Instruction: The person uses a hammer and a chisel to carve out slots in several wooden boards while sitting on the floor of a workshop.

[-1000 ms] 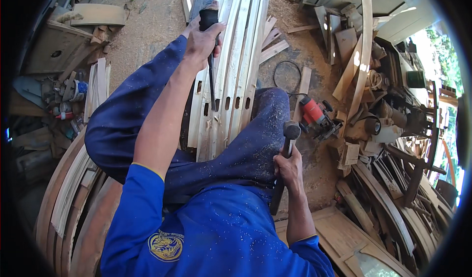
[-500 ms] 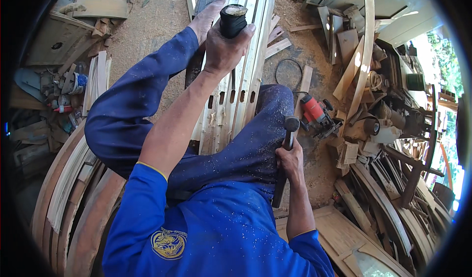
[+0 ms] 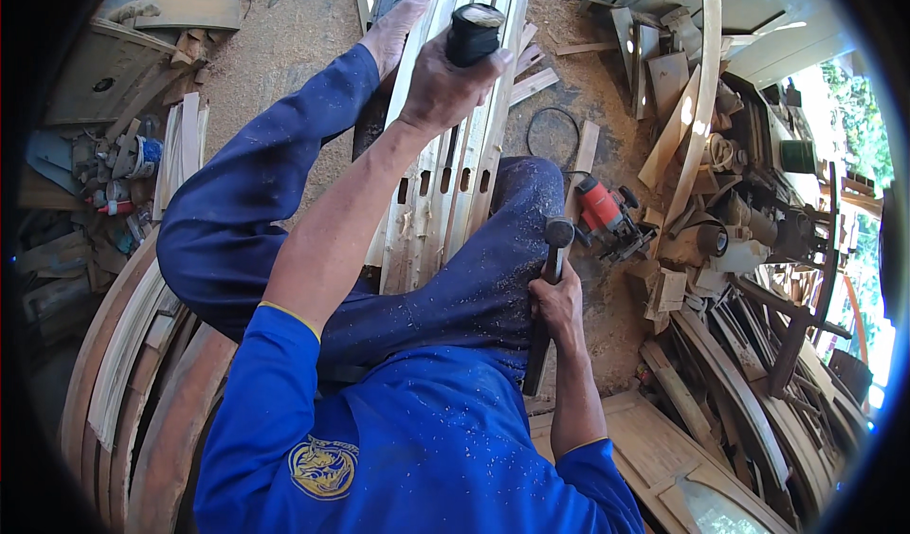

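Observation:
My left hand (image 3: 453,87) is closed around the upright handle of what looks like a chisel (image 3: 476,36). Black wrapping covers the handle, its wooden end faces up, and its blade is hidden below my fist. Under that hand lie several long pale wooden pieces (image 3: 482,126), side by side, with dark slots (image 3: 424,183) cut into them. Beside my right thigh, my right hand (image 3: 559,302) grips a hammer (image 3: 558,234), its metal head up and its dark handle pointing down. My bare left foot (image 3: 398,30) rests at the left edge of the wooden pieces.
A red and black power tool (image 3: 607,214) with a cord stands on the dusty floor to the right. Curved boards (image 3: 175,430) are stacked at the left. Wood scraps and a tall curved strip (image 3: 703,98) crowd the right side. Shavings lie around the slots.
My left hand has shifted slightly to the right along with the chisel. The hammer and my right hand have hardly moved.

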The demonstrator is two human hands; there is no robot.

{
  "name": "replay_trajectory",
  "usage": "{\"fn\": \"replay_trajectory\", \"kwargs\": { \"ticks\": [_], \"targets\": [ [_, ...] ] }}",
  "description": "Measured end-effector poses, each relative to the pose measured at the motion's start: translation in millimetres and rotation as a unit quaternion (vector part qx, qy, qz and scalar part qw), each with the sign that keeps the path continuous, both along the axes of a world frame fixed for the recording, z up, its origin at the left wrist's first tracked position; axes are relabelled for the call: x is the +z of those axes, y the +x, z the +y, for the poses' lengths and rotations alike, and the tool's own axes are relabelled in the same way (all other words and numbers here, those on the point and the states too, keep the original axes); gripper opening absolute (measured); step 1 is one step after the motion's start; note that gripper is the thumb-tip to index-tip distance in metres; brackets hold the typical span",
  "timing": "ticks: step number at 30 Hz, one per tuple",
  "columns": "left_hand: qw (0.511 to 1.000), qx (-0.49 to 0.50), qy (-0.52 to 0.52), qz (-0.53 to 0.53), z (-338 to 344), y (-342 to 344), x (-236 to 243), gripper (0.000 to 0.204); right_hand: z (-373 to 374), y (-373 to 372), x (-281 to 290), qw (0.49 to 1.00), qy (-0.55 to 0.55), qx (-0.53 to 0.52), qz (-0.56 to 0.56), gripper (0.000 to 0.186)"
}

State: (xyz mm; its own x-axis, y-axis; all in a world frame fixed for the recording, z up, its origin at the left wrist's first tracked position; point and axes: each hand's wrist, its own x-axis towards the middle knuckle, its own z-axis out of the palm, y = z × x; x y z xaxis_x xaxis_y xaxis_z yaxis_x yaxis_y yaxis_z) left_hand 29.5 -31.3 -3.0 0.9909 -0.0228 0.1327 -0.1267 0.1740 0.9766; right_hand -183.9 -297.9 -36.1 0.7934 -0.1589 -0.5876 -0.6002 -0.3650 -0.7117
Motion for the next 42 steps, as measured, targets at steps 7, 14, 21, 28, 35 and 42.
{"fn": "replay_trajectory", "kwargs": {
  "ticks": [7, 14, 21, 28, 35, 42],
  "targets": [
    [0.964, 0.084, 0.172, -0.187, -24.6, -12.0, 7.6, 0.034, 3.2, 2.2, 5.7, 1.000, -0.002, 0.002, -0.005, 0.022],
    [0.976, 0.104, 0.092, -0.166, -10.4, -31.4, 8.5, 0.034, 12.7, 12.7, 24.2, 0.998, -0.032, 0.005, -0.061, 0.016],
    [0.951, 0.072, 0.118, -0.276, -3.3, -66.4, -0.8, 0.032, 57.4, 34.1, 169.2, 0.923, -0.118, -0.078, -0.358, 0.011],
    [0.947, -0.015, 0.128, -0.294, -2.6, -80.9, -12.9, 0.044, 76.3, 70.3, 178.8, 0.743, -0.418, 0.348, -0.389, 0.030],
    [0.925, 0.031, 0.161, -0.344, -12.8, -73.7, -25.3, 0.046, 79.6, 71.8, 232.9, 0.791, -0.229, 0.234, -0.518, 0.037],
    [0.825, 0.051, 0.405, -0.392, -8.4, -109.3, -50.2, 0.030, 74.0, 83.6, 194.8, 0.766, -0.342, 0.373, -0.397, 0.020]
  ]
}}
